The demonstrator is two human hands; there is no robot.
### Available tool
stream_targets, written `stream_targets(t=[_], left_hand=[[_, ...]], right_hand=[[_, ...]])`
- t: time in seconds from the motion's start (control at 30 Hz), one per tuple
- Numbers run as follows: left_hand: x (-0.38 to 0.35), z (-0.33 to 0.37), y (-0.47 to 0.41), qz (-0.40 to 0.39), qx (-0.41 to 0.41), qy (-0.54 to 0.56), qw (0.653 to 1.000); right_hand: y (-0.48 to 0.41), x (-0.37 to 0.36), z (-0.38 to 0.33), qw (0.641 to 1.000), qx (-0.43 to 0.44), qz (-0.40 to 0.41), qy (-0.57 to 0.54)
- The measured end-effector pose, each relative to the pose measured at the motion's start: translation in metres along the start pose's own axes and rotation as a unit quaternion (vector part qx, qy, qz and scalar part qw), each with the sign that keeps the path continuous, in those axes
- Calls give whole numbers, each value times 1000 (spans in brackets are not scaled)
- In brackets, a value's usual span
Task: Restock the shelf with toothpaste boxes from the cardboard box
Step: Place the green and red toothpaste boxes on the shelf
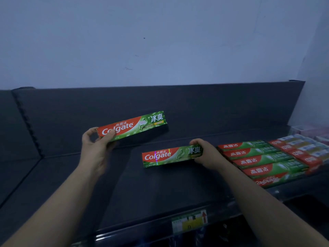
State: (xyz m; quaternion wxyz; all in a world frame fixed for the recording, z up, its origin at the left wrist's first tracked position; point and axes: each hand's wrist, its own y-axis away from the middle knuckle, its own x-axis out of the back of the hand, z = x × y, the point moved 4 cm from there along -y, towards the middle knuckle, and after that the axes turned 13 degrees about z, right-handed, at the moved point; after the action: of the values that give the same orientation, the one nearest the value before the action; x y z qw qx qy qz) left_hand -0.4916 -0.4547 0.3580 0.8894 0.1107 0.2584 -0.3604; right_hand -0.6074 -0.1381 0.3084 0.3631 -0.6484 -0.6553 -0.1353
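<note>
I hold two red-and-green Colgate toothpaste boxes over the dark shelf (160,189). My left hand (96,147) grips the left end of one box (135,124), raised near the shelf's back panel and tilted up to the right. My right hand (206,152) grips the right end of the second box (170,156), which stands on its long edge low over the shelf surface; whether it touches the shelf I cannot tell. The cardboard box is out of view.
A row of several matching green toothpaste boxes (263,161) lies on the shelf at the right, with red-and-white boxes (302,150) beyond them. A price label (189,221) sits on the shelf's front rail. A pale wall (160,41) rises behind.
</note>
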Motion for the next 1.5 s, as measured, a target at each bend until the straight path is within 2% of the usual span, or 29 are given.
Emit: stream_targets(t=[0.23, 0.53, 0.73, 0.9, 1.0, 1.1, 1.3, 1.5], left_hand=[[5, 3, -20, 14, 4, -13, 1000], [4, 3, -32, 10, 9, -22, 1000], [-3, -7, -29, -61, 47, -63, 995], [-19, -35, -10, -134, 66, -122, 981], [-29, -59, 2, -159, 68, -178, 969], [-34, -76, 8, -165, 70, -223, 958], [-36, -86, 9, -102, -33, -326, 939], [-32, -95, 1, -75, -75, -381, 918]], right_hand=[[-34, -14, -9, 999, 8, 33, 11], [-66, -31, -1, 999, -31, 39, 18], [-76, -34, 3, 997, -32, 62, 28], [-73, -16, 16, 994, -69, 75, -50], [-64, -2, 16, 991, -71, 96, -63], [-50, 3, 14, 993, -67, 77, -53], [-26, 0, 18, 995, -89, 46, -20], [-16, -6, 14, 995, -93, 18, -23]])
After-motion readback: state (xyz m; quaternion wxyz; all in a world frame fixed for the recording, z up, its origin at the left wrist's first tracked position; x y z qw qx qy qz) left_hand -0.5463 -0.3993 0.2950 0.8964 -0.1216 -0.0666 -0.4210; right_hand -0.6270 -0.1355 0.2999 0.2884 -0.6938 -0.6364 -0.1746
